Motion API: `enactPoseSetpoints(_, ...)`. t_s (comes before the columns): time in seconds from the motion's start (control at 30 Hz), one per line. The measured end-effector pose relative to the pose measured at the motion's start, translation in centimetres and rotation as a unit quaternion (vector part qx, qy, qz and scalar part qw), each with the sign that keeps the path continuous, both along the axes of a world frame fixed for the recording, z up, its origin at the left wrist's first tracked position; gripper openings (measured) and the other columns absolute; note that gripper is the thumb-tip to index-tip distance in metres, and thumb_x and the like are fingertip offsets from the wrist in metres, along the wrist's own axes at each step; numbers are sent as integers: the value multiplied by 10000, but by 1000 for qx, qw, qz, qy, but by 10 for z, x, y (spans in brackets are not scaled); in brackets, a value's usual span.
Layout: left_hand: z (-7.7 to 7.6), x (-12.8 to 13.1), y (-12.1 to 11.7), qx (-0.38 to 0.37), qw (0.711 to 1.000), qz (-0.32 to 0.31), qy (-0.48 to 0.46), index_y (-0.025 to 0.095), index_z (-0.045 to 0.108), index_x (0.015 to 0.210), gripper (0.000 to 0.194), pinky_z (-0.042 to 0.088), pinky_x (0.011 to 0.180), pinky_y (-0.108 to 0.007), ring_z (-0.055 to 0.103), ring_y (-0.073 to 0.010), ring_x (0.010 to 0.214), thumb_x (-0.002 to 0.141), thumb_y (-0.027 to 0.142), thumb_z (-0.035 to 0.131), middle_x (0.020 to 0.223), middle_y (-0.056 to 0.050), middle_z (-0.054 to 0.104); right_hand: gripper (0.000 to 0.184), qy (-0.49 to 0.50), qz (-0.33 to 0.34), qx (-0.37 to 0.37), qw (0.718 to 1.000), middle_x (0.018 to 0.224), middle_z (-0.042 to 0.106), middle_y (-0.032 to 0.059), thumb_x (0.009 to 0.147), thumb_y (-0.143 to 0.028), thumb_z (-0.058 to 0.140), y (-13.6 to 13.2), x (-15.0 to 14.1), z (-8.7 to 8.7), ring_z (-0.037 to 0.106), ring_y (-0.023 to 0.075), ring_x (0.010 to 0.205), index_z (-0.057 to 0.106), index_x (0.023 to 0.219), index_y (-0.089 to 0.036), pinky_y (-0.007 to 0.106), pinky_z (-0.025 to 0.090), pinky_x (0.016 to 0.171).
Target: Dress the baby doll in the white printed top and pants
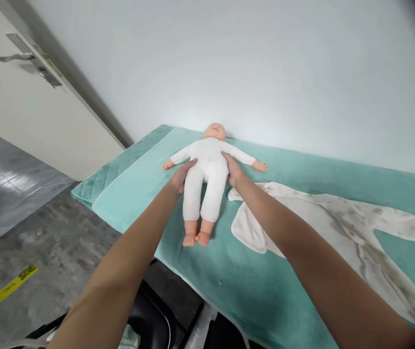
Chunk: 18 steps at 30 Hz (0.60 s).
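A baby doll with a white cloth body lies on its back on a teal changing mat, head towards the wall. My left hand grips the doll's side at the waist. My right hand grips the opposite side. Both hands' fingers curl round the torso. A cream printed baby romper lies spread flat on the mat just right of the doll, partly under my right forearm.
The mat lies on a table against a white wall. A door with a metal handle stands at the left. The grey floor carries a strip of yellow tape. A black chair sits below the table's near edge.
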<state>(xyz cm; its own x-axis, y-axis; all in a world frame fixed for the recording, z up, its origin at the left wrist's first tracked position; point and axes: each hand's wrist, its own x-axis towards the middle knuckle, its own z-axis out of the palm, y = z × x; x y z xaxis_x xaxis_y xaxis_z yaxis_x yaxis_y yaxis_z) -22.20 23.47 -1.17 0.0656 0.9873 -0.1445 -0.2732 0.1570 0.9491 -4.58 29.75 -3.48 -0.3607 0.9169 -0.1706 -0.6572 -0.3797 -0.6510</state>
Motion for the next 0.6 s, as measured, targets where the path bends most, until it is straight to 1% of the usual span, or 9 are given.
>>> enactPoseSetpoints(0.07,9,16,-15,13,999,13,-26,91,644,1176,502,494,949,-392,666,-272,1021,834,456,684,948,-114,758,339,-14,7,15,1000,779,720,-9,928,-367,610,-12,19,13,677,176,848,600,1179,-139,403,557,970)
enactPoseSetpoints(0.13,17,39,-33,35,998,0,-50,80,617,1215,518,491,930,-376,664,-253,997,846,438,685,960,-110,754,365,-28,2,31,999,802,720,-16,930,-392,599,-30,44,24,672,167,836,595,1198,-143,390,548,975)
enactPoseSetpoints(0.2,22,69,-53,52,996,-25,-73,105,599,1251,527,498,907,-368,663,-248,994,850,437,686,1005,-106,750,404,-51,-12,52,997,826,715,-24,948,-424,554,-53,75,30,661,140,829,576,1220,-127,357,523,996)
enactPoseSetpoints(0.27,23,105,-73,64,993,-46,-88,150,591,1274,526,510,881,-367,666,-247,987,846,439,692,1053,-102,744,433,-92,-33,72,993,830,713,-24,962,-464,505,-80,113,34,651,125,840,572,1205,-112,328,500,1009)
enactPoseSetpoints(0.33,22,143,-92,65,991,-68,-92,179,596,1268,520,521,857,-371,674,-250,970,836,447,701,1066,-106,741,436,-143,-61,81,984,805,715,-9,950,-512,500,-111,153,37,656,145,866,600,1139,-132,324,504,992)
enactPoseSetpoints(0.4,19,182,-110,58,990,-93,-91,181,609,1248,511,527,841,-374,682,-256,950,827,455,705,1042,-116,742,434,-196,-87,80,973,775,719,21,925,-552,515,-142,194,39,669,187,894,627,1071,-159,336,526,950)
enactPoseSetpoints(0.47,15,220,-129,47,987,-114,-100,177,607,1253,515,528,831,-372,687,-258,938,824,444,707,1023,-118,742,449,-240,-103,73,962,772,724,49,910,-572,513,-174,231,41,677,218,917,634,1056,-164,348,538,917)
enactPoseSetpoints(0.53,10,253,-146,32,984,-126,-122,170,587,1282,536,527,820,-371,687,-261,935,820,408,714,1030,-120,741,470,-265,-119,63,955,798,733,67,909,-575,494,-203,262,41,679,232,931,628,1080,-158,359,540,905)
enactPoseSetpoints(0.6,5,282,-161,12,980,-137,-141,172,569,1302,552,531,813,-379,688,-267,935,808,364,727,1050,-122,739,485,-269,-135,51,952,840,741,80,895,-585,497,-226,287,38,683,243,941,630,1094,-163,373,545,900)
